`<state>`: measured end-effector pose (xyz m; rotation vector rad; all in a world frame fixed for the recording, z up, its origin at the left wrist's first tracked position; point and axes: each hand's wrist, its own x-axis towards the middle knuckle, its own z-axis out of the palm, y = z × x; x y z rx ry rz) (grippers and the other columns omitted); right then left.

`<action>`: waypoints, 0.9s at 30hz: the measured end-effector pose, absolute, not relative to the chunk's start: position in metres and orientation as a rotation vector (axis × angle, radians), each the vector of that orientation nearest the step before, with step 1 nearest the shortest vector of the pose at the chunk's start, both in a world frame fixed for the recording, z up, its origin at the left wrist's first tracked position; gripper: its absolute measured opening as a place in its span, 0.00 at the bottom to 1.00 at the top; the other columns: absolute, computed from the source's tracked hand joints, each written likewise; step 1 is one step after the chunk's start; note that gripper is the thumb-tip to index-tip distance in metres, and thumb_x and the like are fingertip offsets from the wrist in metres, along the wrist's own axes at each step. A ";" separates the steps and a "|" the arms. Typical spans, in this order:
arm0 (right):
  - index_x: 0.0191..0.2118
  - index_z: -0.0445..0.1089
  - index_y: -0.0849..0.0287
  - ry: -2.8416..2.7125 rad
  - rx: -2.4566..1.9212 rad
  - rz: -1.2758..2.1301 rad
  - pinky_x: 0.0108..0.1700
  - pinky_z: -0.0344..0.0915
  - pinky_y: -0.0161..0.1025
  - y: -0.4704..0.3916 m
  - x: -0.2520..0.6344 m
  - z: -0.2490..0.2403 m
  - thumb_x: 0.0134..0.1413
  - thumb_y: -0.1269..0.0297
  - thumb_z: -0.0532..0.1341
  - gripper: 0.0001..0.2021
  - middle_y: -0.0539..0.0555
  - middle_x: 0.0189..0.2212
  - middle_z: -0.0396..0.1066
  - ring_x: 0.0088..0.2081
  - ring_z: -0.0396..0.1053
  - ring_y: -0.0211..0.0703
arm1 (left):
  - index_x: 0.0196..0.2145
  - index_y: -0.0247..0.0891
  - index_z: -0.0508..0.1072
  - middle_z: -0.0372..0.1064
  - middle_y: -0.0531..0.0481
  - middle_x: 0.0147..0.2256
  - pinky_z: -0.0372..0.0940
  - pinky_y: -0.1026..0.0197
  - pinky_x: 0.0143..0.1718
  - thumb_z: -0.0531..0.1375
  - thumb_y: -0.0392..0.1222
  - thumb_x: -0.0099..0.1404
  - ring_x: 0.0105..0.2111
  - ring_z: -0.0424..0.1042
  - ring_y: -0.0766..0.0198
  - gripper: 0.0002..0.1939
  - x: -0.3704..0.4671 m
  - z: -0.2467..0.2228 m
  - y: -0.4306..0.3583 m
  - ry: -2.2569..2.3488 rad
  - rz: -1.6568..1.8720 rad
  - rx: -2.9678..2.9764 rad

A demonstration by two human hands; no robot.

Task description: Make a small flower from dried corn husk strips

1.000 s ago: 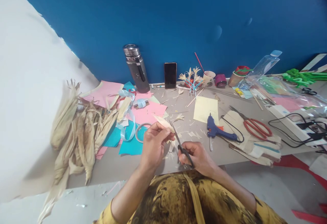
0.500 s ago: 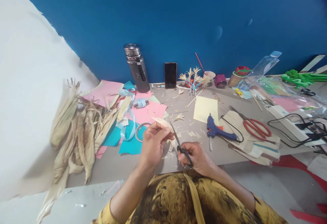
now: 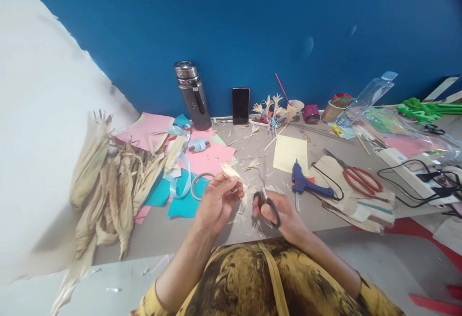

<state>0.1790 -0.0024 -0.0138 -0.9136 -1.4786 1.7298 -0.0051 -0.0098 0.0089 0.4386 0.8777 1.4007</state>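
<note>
Left fingers [image 3: 228,185] pinch one pale husk piece [image 3: 229,170]; right fingers [image 3: 282,202] clamp one pair of dark scissors [image 3: 276,213].

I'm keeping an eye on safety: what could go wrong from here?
The black scissors in the right hand are close to the left hand, which pinches a pale husk piece; a slip could nick it. The blue glue gun lies with its nozzle on or over the yellow paper; if hot, it might scorch it. A long husk hanging over the table edge could snag.
</note>
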 end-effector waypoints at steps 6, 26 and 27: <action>0.34 0.71 0.59 -1.270 -1.092 1.453 0.29 0.65 0.34 0.008 0.161 0.007 0.42 0.59 0.69 0.13 0.50 0.28 0.73 0.26 0.66 0.37 | 0.26 0.35 0.76 0.68 0.53 0.24 0.62 0.65 0.33 0.70 0.37 0.52 0.25 0.62 0.71 0.06 0.010 0.005 -0.010 0.911 1.311 0.520; 0.32 0.71 0.60 -1.921 -0.952 1.594 0.25 0.54 0.30 0.026 0.193 0.030 0.45 0.66 0.68 0.07 0.46 0.23 0.64 0.23 0.56 0.32 | 0.27 0.36 0.79 0.69 0.48 0.25 0.59 0.63 0.29 0.68 0.48 0.58 0.25 0.64 0.64 0.11 -0.024 0.021 -0.004 0.856 0.743 1.196; 0.32 0.71 0.60 -1.860 -0.958 1.612 0.25 0.55 0.30 0.026 0.194 0.030 0.45 0.63 0.69 0.10 0.46 0.23 0.65 0.24 0.58 0.32 | 0.27 0.36 0.78 0.69 0.48 0.25 0.58 0.63 0.29 0.70 0.47 0.56 0.25 0.64 0.65 0.11 -0.023 0.018 -0.005 0.846 0.768 1.128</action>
